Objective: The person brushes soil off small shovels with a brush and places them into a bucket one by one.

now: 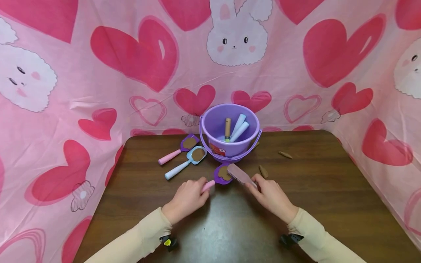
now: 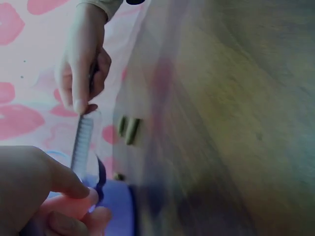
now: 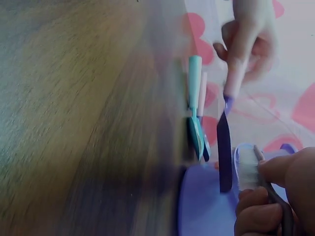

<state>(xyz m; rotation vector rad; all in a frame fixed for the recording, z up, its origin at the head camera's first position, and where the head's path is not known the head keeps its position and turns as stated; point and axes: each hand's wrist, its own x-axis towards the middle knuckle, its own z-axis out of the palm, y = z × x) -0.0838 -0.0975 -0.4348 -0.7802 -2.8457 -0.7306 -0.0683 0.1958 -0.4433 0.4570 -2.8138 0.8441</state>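
Note:
My left hand (image 1: 185, 199) grips the pink handle of a small purple toy shovel (image 1: 216, 176), raised above the table. A brown, mud-like patch (image 1: 225, 172) covers part of its blade. In my right hand (image 1: 274, 195) is a brush (image 1: 241, 174) with a dull pink back, its bristles facing down toward the shovel blade. From the head view I cannot tell whether bristles and blade touch. The right wrist view shows the purple blade (image 3: 224, 155) edge-on beside the brush (image 3: 248, 167). In the left wrist view the pale bristles (image 2: 82, 142) show side-on.
Just beyond the hands stands a purple bucket (image 1: 230, 149) holding several handled tools (image 1: 239, 132). Left of it lie a purple shovel with pink handle (image 1: 169, 157) and a light blue scoop (image 1: 177, 170), both bearing brown patches. Brown pieces (image 1: 263, 171) lie to the right. Patterned cloth (image 1: 131, 65) surrounds the table.

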